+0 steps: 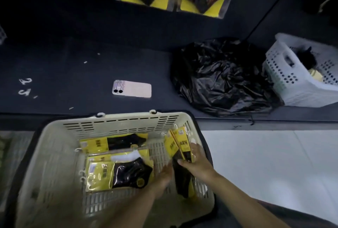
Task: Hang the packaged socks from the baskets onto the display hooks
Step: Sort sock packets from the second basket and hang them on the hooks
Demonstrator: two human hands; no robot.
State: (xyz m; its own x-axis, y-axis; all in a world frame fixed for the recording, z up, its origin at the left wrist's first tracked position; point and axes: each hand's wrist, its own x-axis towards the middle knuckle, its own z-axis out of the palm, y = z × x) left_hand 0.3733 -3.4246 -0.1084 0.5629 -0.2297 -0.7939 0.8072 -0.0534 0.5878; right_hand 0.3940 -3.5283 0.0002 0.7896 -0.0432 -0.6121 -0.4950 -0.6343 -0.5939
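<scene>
yellow sock packs [182,141] sit clasped in right hand [196,156], left hand [162,177] beside them, grip unclear.

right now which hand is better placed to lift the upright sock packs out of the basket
Right. The right hand grips the upright sock packs by the cream basket's right wall; the left hand only sits lower beside their dark ends.

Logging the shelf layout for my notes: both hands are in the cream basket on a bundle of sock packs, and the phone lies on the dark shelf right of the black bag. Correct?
No: the head view shows the phone on the dark shelf left of the black bag, not right. The rest stands.
</scene>
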